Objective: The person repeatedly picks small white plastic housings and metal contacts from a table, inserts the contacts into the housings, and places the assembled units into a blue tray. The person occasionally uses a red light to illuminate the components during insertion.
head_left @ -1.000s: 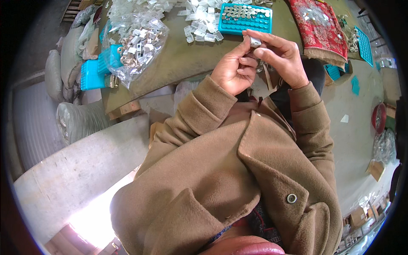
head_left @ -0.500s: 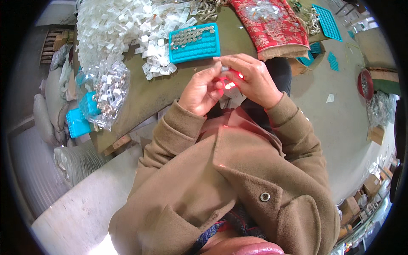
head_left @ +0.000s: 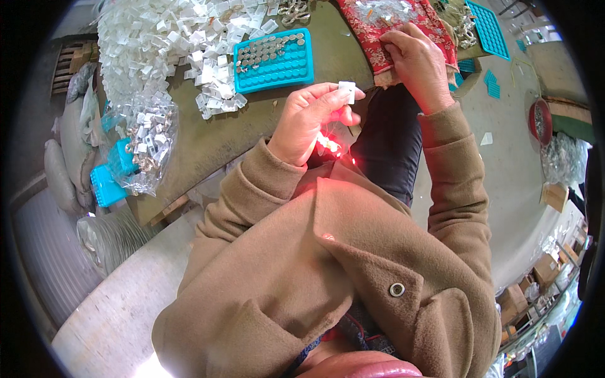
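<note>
A small white square plastic piece (head_left: pixel 346 92) sits pinched between the thumb and fingertips of the left hand (head_left: pixel 309 120), held up in the air over the near edge of the olive-green table (head_left: pixel 208 142), above the person's dark trouser lap. That grip is closed firmly on the piece. The right hand (head_left: pixel 416 63) is well apart from it, reaching onto the red patterned cloth (head_left: pixel 391 38) at the table's right end, fingers curled down on the cloth; whether they have closed on anything there I cannot tell.

It looks to me like a one-piece-at-a-time assembly step: one part is ready in the left hand and the right is fetching its mate. The next move would call for a clean pick off the cloth and bringing both hands together without twisting the white piece.

Further in, a turquoise plastic tray with rows of round pockets (head_left: pixel 275 60), partly filled with small metal discs, lies mid-table. A heap of loose white plastic pieces (head_left: pixel 164 44) spreads toward the far left corner, and a clear plastic bag of parts (head_left: pixel 148 145) sits by the left edge.
</note>
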Available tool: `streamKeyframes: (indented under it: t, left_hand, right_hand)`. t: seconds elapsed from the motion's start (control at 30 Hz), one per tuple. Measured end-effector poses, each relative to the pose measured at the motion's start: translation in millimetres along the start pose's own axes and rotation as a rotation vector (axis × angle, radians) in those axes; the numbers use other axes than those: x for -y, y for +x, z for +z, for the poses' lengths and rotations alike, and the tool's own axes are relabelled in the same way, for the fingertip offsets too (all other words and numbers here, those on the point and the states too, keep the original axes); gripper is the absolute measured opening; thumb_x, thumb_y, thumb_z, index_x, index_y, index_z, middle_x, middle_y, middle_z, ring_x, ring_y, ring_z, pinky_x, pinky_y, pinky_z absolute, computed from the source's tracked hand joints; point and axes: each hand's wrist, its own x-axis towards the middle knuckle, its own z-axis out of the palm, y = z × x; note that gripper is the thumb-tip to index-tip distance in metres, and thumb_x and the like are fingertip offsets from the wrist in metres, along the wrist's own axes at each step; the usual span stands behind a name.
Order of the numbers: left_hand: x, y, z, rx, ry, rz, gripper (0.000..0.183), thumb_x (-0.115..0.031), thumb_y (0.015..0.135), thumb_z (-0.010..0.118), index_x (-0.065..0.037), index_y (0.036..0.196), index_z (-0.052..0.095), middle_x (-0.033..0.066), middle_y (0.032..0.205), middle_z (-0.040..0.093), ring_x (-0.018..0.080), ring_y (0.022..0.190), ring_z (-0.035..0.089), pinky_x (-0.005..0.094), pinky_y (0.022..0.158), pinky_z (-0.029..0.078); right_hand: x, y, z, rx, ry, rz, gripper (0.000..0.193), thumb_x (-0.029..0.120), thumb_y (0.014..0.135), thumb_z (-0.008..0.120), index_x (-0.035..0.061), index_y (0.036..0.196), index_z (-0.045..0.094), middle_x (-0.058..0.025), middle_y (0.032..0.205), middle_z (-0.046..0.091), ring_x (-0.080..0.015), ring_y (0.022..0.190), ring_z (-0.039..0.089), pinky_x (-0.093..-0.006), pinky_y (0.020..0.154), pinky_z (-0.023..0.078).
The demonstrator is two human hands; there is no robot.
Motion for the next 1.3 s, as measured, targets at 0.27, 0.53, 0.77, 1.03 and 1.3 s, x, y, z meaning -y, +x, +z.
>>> streamKeyframes:
  t: [0.27,0.53,0.77,1.03,1.3]
  left_hand:
    - [8.7,-0.2,-4.9,-0.016,-0.093,-0.063,0.031,-0.02,0.1,0.052,0.004,0.118,0.062,-0.0026,0.074,0.057,0.0042,0.057,0.048,0.0215,0.067,0.051]
    - [5.8,-5.3,-9.4,-0.111,-0.258,-0.13,0.04,-0.032,0.104,0.047,0.0,0.126,0.058,0.001,0.088,0.064,0.0057,0.069,0.05,0.0254,0.071,0.049]
    - [3.5,-16.0,-20.5,-0.016,-0.347,-0.042,0.035,-0.03,0.1,0.056,-0.004,0.125,0.06,0.0024,0.1,0.067,0.0056,0.077,0.053,0.0301,0.079,0.052]
    - [5.0,-28.0,-21.7,-0.017,-0.406,0.1,0.025,-0.029,0.099,0.06,-0.009,0.113,0.064,0.0038,0.1,0.066,0.0041,0.073,0.051,0.0266,0.07,0.051]
    - [7.3,-32.6,-24.5,0.013,-0.488,0.125,0.02,-0.026,0.097,0.064,-0.008,0.105,0.066,0.0032,0.088,0.066,0.0039,0.068,0.049,0.0229,0.068,0.047]
  right_hand:
    - [-6.3,-5.0,-4.4,-0.149,0.392,0.111,0.011,0.011,0.084,0.071,0.0078,0.094,0.073,-0.0066,0.096,0.071,-0.0201,0.084,0.07,-0.0303,0.075,0.055]
    - [9.2,-5.2,-13.6,-0.083,1.241,0.382,0.019,0.006,0.098,0.058,-0.0018,0.114,0.063,-0.0162,0.106,0.07,-0.0206,0.095,0.07,-0.0324,0.086,0.057]
    - [60.1,-25.9,-2.4,0.123,1.914,0.479,0.012,0.006,0.098,0.056,0.002,0.109,0.057,-0.0213,0.117,0.066,-0.0293,0.112,0.065,-0.0391,0.1,0.052]
    - [109.4,-36.5,14.4,0.152,1.883,0.479,0.003,0.002,0.092,0.064,0.0028,0.092,0.067,-0.0164,0.123,0.064,-0.0202,0.111,0.061,-0.0332,0.099,0.047]
    - [117.3,-41.5,16.2,0.194,1.801,0.474,0.01,-0.001,0.088,0.067,-0.0019,0.099,0.069,-0.0122,0.113,0.067,-0.017,0.102,0.063,-0.03,0.093,0.05]
